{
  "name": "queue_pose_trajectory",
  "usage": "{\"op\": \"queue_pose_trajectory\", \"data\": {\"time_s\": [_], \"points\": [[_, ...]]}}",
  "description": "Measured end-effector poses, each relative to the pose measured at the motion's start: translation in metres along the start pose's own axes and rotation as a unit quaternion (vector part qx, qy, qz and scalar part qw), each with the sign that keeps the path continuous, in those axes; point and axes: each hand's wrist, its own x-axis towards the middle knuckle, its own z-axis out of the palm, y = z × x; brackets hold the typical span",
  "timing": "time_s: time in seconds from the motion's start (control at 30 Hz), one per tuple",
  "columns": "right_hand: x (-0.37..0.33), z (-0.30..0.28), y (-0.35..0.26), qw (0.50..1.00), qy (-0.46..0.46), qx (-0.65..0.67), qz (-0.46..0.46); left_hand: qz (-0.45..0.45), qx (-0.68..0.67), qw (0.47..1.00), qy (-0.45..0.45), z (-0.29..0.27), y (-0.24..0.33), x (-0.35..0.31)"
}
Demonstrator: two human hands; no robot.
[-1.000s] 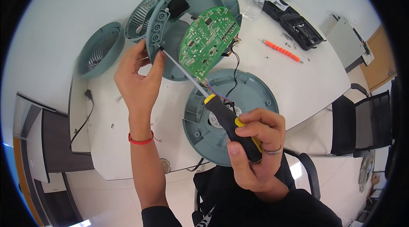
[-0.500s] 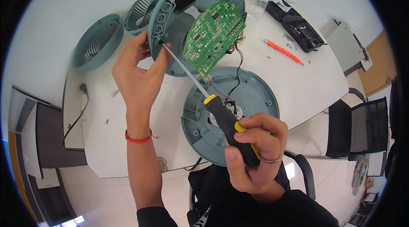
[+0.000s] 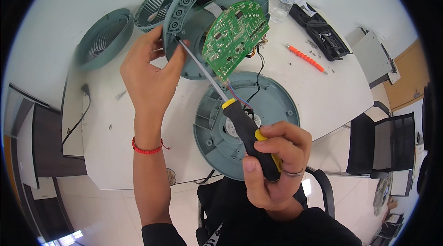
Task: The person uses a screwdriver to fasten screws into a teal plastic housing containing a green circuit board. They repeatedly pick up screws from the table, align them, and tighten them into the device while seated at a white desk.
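circuit board (image 3: 236, 38)  before housing (image 3: 194, 26); base (image 3: 276, 103) before both; shell (image 3: 107, 38) left; bottle (image 3: 282, 0) right; case (image 3: 324, 36) right of bottle

A pale wall (image 3: 55, 29) rose behind the far edge of the white tabletop (image 3: 327, 98). Beyond the right edge stood a black chair (image 3: 394, 142) with a mesh back and, farther off, a light-brown door (image 3: 406, 86). Past the left edge was a dark-brown cabinet (image 3: 60, 149). Glossy pale floor tiles (image 3: 104, 211) below the near edge caught bright light.
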Motion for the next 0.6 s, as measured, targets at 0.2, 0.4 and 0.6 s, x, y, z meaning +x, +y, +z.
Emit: {"op": "queue_pose_trajectory", "data": {"time_s": [0.2, 0.4, 0.6], "points": [[0.000, -0.001, 0.000, 1.000, 0.003, 0.003, -0.002, -0.001, 0.002, 1.000, 0.000, 0.000, 0.000, 0.000], [0.005, -0.003, -0.003, 0.999, 0.019, -0.026, -0.038, 0.012, -0.005, 1.000, 0.008, 0.001, -0.003, 0.000], [-0.005, -0.010, 0.007, 0.999, 0.011, -0.017, -0.031, 0.021, -0.012, 1.000, 0.007, 0.001, -0.001, 0.000]]}}
